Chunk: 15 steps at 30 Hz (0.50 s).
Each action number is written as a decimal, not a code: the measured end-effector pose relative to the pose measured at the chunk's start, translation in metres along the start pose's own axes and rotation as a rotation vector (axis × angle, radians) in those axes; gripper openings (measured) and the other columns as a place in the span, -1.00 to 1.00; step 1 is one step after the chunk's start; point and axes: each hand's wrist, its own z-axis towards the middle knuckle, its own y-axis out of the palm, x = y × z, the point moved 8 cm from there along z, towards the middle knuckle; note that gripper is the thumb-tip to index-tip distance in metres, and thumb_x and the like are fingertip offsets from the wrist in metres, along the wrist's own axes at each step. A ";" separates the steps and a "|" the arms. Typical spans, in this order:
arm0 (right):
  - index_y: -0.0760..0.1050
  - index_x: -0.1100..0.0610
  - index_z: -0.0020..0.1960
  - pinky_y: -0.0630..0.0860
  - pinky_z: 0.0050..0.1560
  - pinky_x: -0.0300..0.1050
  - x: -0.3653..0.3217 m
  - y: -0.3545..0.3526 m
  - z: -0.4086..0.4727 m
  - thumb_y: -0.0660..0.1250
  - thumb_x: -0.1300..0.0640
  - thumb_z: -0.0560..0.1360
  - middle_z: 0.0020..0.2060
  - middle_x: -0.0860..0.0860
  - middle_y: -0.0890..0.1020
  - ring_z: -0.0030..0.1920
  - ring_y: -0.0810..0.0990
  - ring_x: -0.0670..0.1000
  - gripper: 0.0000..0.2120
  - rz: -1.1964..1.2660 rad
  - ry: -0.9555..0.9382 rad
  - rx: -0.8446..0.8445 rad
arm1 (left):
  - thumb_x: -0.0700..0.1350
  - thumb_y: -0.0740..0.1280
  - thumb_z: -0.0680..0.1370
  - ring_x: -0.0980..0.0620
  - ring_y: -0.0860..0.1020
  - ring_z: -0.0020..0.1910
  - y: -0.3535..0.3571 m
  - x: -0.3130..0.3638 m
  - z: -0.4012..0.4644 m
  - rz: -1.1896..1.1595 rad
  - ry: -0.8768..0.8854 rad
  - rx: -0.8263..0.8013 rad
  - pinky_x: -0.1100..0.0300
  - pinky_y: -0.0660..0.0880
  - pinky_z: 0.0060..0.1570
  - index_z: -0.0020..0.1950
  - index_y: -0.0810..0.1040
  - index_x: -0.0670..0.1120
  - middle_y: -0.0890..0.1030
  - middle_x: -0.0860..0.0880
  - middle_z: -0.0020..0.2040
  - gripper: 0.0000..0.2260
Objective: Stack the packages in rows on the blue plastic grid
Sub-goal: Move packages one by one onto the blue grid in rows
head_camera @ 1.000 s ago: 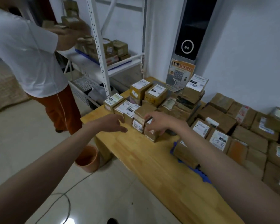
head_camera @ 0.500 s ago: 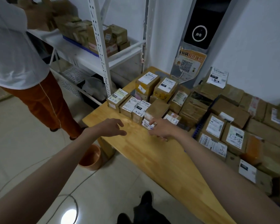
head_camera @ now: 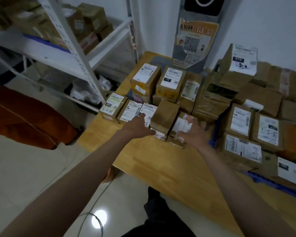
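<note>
I see a plain brown box [head_camera: 164,115] at the centre of the wooden table [head_camera: 157,161], standing in a front row of small packages. My left hand [head_camera: 137,125] lies against the box's 9 o'clock side, fingers straight and close together, resting over a labelled package [head_camera: 148,112]. My right hand [head_camera: 192,132] is at the box's 3 o'clock, fingers loosely spread and touching a package with a crumpled white label [head_camera: 182,124]; neither hand is clamped on anything. At 10 o'clock sits a box marked 4-3-21 [head_camera: 112,106], and at 12 o'clock two taller boxes [head_camera: 158,79]. The blue plastic grid [head_camera: 215,134] shows at 3 o'clock under rows of packages [head_camera: 251,134]. White shelving [head_camera: 58,53] stands at 10 o'clock.
</note>
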 end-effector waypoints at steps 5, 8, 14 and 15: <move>0.06 0.05 0.52 0.39 0.33 0.10 0.015 0.016 0.017 0.52 -0.10 0.35 0.40 0.11 0.11 0.41 0.24 0.21 -0.08 0.101 0.135 0.074 | 0.41 0.38 0.34 -0.22 0.14 0.52 0.012 0.033 0.048 0.032 -0.046 -0.026 -0.18 0.27 0.39 0.59 -0.23 -0.08 -0.02 -0.16 0.59 0.13; -0.02 0.05 0.54 0.40 0.31 0.17 0.023 0.028 0.025 0.57 -0.11 0.28 0.40 0.11 0.14 0.40 0.25 0.22 0.06 0.171 0.214 0.105 | 0.43 0.41 0.27 -0.24 0.15 0.51 0.022 0.046 0.067 0.022 -0.093 -0.019 -0.23 0.25 0.38 0.58 -0.24 -0.09 0.00 -0.16 0.58 0.21; -0.22 0.11 0.58 0.32 0.32 0.18 0.022 0.042 0.030 0.60 -0.14 0.27 0.47 0.20 0.13 0.44 0.23 0.28 0.24 0.233 0.266 0.205 | 0.36 0.46 0.28 -0.24 0.15 0.50 0.029 0.055 0.087 0.050 -0.103 0.036 -0.19 0.28 0.34 0.57 -0.22 -0.15 0.03 -0.15 0.56 0.20; -0.24 0.13 0.58 0.31 0.33 0.17 0.020 0.042 0.030 0.60 -0.15 0.26 0.47 0.21 0.15 0.44 0.23 0.28 0.26 0.223 0.277 0.213 | 0.34 0.47 0.28 -0.24 0.17 0.49 0.028 0.055 0.089 0.046 -0.096 0.044 -0.18 0.30 0.33 0.57 -0.19 -0.16 0.05 -0.16 0.54 0.19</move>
